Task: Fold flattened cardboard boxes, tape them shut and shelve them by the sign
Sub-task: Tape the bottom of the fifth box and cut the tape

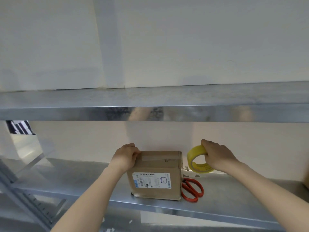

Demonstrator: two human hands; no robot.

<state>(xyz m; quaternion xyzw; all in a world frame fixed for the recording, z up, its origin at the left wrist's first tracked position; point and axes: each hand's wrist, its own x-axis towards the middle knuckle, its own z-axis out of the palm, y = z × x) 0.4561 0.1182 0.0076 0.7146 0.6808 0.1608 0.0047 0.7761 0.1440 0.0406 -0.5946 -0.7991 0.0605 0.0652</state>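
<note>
A brown cardboard box (157, 178) with a white shipping label on its front stands on the metal shelf (225, 198). Clear tape runs along its top seam. My left hand (126, 155) grips the box's top left corner. My right hand (217, 156) holds a yellow tape roll (196, 159) upright just to the right of the box, fingers through and over its rim. A thin strand of tape seems to run from the roll to the box's right edge.
Red-handled scissors (192, 191) lie on the shelf against the box's right side. A higher metal shelf (150, 113) spans the view above the hands. A white wall is behind. Another brown box edge (306, 178) shows at the far right.
</note>
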